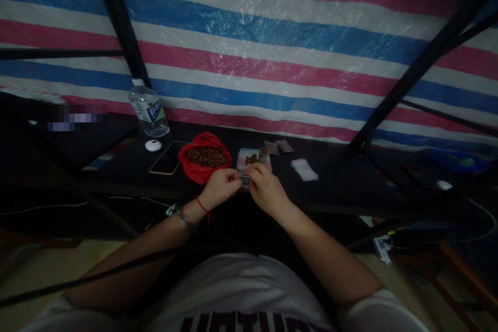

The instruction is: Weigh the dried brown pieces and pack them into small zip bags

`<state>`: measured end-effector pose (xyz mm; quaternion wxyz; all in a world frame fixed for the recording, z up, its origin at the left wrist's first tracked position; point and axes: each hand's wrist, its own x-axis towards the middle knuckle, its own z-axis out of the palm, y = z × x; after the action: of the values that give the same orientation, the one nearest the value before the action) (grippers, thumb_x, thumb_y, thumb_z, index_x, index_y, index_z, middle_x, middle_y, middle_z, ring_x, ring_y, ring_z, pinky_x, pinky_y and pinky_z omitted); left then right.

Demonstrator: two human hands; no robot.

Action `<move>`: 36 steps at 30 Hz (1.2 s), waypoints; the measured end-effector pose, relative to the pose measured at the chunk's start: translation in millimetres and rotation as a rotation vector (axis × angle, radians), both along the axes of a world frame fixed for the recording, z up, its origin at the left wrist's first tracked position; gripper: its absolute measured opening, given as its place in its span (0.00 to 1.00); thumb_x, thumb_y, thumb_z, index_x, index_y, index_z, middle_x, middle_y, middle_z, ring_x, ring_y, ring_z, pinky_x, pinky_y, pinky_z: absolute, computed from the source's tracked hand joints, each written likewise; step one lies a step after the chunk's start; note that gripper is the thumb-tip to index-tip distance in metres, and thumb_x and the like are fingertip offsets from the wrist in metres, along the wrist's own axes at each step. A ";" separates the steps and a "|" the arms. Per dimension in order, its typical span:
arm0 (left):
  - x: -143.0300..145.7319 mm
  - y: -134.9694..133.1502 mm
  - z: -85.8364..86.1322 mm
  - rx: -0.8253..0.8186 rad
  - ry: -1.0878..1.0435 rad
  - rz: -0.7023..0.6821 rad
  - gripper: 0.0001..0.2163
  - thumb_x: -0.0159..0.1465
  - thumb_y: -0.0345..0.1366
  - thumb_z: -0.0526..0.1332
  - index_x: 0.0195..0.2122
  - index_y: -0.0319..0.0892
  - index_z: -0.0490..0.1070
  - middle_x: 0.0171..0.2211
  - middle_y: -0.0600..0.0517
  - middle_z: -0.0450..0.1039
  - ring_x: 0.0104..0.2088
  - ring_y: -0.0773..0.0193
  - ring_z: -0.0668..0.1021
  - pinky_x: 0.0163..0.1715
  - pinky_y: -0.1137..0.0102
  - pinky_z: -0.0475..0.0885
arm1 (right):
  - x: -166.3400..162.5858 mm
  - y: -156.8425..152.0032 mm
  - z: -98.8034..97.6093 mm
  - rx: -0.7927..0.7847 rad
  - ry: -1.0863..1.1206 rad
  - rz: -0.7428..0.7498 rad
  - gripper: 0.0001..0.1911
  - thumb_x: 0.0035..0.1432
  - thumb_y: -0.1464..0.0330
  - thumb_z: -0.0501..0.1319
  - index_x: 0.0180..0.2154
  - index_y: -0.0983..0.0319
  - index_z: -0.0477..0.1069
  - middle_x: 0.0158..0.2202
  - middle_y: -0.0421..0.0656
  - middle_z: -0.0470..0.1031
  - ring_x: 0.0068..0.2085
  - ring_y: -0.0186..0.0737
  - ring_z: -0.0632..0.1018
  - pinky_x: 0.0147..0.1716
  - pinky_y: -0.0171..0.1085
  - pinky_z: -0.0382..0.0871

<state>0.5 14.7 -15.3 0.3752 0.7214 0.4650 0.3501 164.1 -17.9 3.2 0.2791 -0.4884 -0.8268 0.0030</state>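
Both my hands meet at the front edge of the black table. My left hand [220,187] is closed in a pinch, and so is my right hand [266,187]. Between their fingertips shows a bit of a small clear plastic bag [244,178], mostly hidden. Just beyond my fingers lies a small pale tray [241,155] with brown granules [251,158] on it. A small clear cup [263,153] with brown contents stands at its right side. Left of the tray, an open red plastic bag [190,171] is full of similar brown granules [207,156].
Two filled little bags [284,146] lie behind the tray; a stack of white-looking bags [304,170] lies to the right. At left are a phone [168,158], a white mouse-shaped object [153,146] and a clear bottle [150,111]. Black metal posts [124,26] frame the striped sheet.
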 end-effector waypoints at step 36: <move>-17.1 8.8 14.3 0.656 0.558 -0.234 0.23 0.53 0.50 0.63 0.45 0.42 0.69 0.42 0.46 0.74 0.43 0.54 0.75 0.45 0.61 0.67 | 9.6 34.2 -29.0 -0.302 0.407 0.184 0.10 0.48 0.70 0.68 0.36 0.57 0.78 0.50 0.45 0.70 0.52 0.42 0.71 0.55 0.44 0.61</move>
<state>-16.6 23.5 -1.0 0.0236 0.9169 0.3279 0.2263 173.6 16.3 -25.8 0.3621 -0.4364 -0.7849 0.2497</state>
